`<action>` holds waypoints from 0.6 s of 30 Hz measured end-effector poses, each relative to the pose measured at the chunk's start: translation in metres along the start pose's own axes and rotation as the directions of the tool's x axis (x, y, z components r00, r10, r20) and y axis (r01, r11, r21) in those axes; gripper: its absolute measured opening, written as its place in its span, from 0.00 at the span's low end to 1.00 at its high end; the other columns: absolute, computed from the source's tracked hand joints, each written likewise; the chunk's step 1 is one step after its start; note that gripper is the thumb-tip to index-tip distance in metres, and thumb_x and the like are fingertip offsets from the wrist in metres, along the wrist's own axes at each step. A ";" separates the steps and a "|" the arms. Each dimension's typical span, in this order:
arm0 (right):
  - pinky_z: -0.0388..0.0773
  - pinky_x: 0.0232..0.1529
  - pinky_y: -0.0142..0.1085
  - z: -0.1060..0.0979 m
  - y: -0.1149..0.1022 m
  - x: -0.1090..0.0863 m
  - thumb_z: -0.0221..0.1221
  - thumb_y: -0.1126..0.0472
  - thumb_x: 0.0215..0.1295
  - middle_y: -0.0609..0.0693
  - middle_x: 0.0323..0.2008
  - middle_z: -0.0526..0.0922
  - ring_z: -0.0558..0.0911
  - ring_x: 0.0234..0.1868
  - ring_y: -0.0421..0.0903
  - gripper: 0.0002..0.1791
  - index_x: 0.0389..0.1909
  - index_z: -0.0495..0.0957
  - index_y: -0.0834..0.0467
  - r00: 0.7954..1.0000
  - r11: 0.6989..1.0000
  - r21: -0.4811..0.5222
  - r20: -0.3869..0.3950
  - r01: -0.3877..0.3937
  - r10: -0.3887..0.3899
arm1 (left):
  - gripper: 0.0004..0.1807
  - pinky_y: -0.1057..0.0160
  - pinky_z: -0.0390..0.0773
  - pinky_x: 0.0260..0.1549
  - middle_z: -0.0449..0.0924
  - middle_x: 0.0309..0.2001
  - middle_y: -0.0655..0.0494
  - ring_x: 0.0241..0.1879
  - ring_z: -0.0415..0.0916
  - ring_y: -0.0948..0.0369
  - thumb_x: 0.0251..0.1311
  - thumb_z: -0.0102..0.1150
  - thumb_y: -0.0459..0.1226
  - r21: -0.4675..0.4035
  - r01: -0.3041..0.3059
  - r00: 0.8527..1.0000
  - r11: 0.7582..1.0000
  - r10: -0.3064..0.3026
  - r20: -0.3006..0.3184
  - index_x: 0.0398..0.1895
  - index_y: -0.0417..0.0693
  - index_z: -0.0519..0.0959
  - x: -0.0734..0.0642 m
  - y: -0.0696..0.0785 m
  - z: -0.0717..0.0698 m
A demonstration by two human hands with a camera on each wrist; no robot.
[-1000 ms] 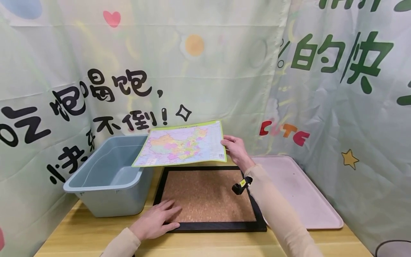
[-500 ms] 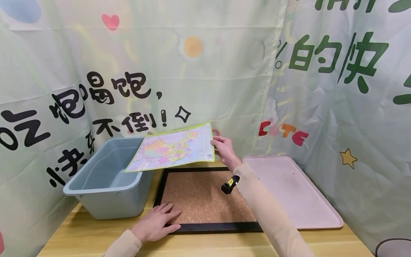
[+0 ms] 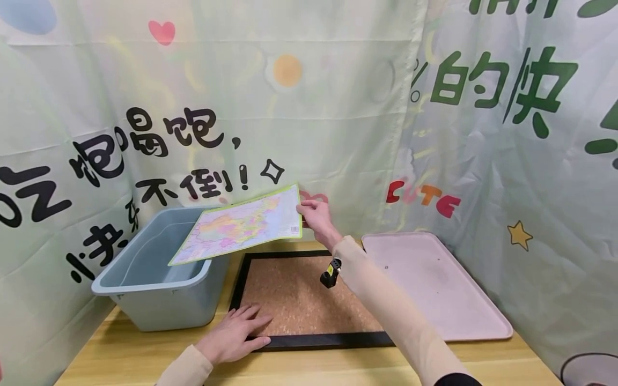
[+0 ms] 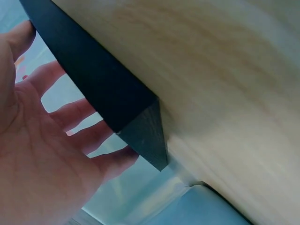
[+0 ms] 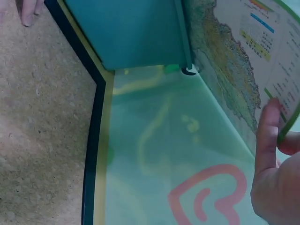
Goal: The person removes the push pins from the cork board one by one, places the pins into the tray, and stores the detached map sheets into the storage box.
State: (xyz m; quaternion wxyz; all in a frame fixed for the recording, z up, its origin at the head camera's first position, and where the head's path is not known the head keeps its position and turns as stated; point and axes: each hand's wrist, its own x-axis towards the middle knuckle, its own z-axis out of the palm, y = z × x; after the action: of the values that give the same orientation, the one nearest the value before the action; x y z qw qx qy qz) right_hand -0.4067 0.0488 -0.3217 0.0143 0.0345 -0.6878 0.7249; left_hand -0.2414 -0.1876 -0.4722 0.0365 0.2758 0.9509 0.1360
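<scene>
My right hand (image 3: 317, 219) pinches a map sheet (image 3: 241, 222) by its right edge, thumb on top and fingers beneath. The sheet has a green border, and its left part hangs over the right rim of a blue-grey plastic bin (image 3: 159, 289). Its underside, printed with another map (image 5: 234, 61), shows in the right wrist view. On the table, a cork board (image 3: 299, 295) with a black frame lies flat. My left hand (image 3: 236, 333) rests on the board's near left corner, fingers spread. In the left wrist view, the fingers (image 4: 77, 112) of that hand touch the black frame (image 4: 93, 65).
A pale pink tray (image 3: 434, 284) lies on the wooden table (image 3: 289, 370), right of the board. A printed curtain (image 3: 338, 134) stands behind and along both sides. Part of a round-rimmed object (image 3: 591, 370) shows at the lower right corner.
My right hand has moved left, carrying the map further over the bin. The sheet's left end has dipped lower. My left hand has stayed on the board's corner.
</scene>
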 end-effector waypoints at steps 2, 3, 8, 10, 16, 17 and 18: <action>0.82 0.32 0.32 0.004 -0.003 0.000 0.59 0.63 0.68 0.60 0.48 0.84 0.85 0.31 0.42 0.20 0.59 0.76 0.64 0.999 1.000 -0.012 0.037 -0.012 0.013 | 0.33 0.29 0.60 0.60 0.65 0.70 0.40 0.69 0.61 0.37 0.67 0.45 0.64 -0.004 -0.003 1.000 1.000 0.003 -0.002 0.69 0.61 0.71 0.000 0.001 0.000; 0.82 0.31 0.31 0.006 -0.005 0.000 0.59 0.64 0.68 0.60 0.49 0.84 0.84 0.31 0.42 0.20 0.60 0.76 0.64 0.998 1.000 -0.016 0.054 -0.019 0.020 | 0.33 0.29 0.60 0.60 0.65 0.70 0.40 0.69 0.61 0.37 0.67 0.45 0.64 -0.006 -0.004 1.000 1.000 0.004 -0.002 0.69 0.61 0.71 0.000 0.001 -0.001; 0.82 0.32 0.30 0.011 -0.008 0.001 0.59 0.65 0.68 0.61 0.51 0.83 0.85 0.33 0.42 0.21 0.61 0.75 0.65 0.992 0.999 0.011 0.112 -0.053 0.052 | 0.33 0.29 0.61 0.60 0.65 0.70 0.39 0.69 0.61 0.37 0.66 0.47 0.64 -0.006 0.004 1.000 1.000 -0.004 0.006 0.68 0.60 0.72 -0.001 0.002 -0.001; 0.83 0.34 0.31 0.013 -0.007 0.002 0.59 0.65 0.68 0.61 0.52 0.83 0.85 0.34 0.42 0.21 0.61 0.75 0.65 0.990 0.998 0.039 0.133 -0.053 0.047 | 0.33 0.29 0.60 0.60 0.65 0.70 0.39 0.69 0.61 0.37 0.66 0.47 0.64 -0.009 0.006 1.000 1.000 -0.006 0.011 0.68 0.59 0.72 -0.001 0.002 -0.001; 0.84 0.36 0.34 0.020 -0.005 -0.001 0.60 0.65 0.67 0.62 0.52 0.82 0.86 0.32 0.42 0.24 0.63 0.73 0.65 0.988 0.997 0.080 0.155 0.006 -0.018 | 0.33 0.30 0.60 0.61 0.65 0.70 0.39 0.69 0.61 0.36 0.66 0.47 0.64 -0.016 0.006 1.000 1.000 -0.006 0.022 0.68 0.59 0.72 0.002 0.002 -0.003; 0.84 0.34 0.34 0.023 -0.004 -0.001 0.60 0.66 0.67 0.61 0.50 0.83 0.85 0.30 0.41 0.23 0.62 0.74 0.65 0.987 0.996 0.083 0.157 0.017 -0.030 | 0.34 0.30 0.60 0.61 0.65 0.70 0.40 0.69 0.61 0.36 0.66 0.47 0.64 -0.014 0.011 1.000 1.000 -0.011 0.022 0.68 0.59 0.72 0.002 0.002 -0.003; 0.84 0.34 0.34 0.025 -0.002 -0.001 0.60 0.66 0.67 0.61 0.49 0.83 0.85 0.30 0.42 0.21 0.60 0.75 0.66 0.987 0.996 0.082 0.158 0.027 -0.040 | 0.34 0.30 0.60 0.61 0.65 0.70 0.40 0.69 0.60 0.36 0.65 0.48 0.64 -0.014 0.015 1.000 1.000 -0.015 0.023 0.68 0.60 0.72 0.002 0.001 -0.003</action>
State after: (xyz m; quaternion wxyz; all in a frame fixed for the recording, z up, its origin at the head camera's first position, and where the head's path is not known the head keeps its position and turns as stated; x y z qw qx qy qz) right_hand -0.4044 0.0235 -0.3183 -0.0298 0.1042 -0.6569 0.7462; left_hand -0.2426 -0.1865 -0.4689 0.0501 0.2699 0.9514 0.1393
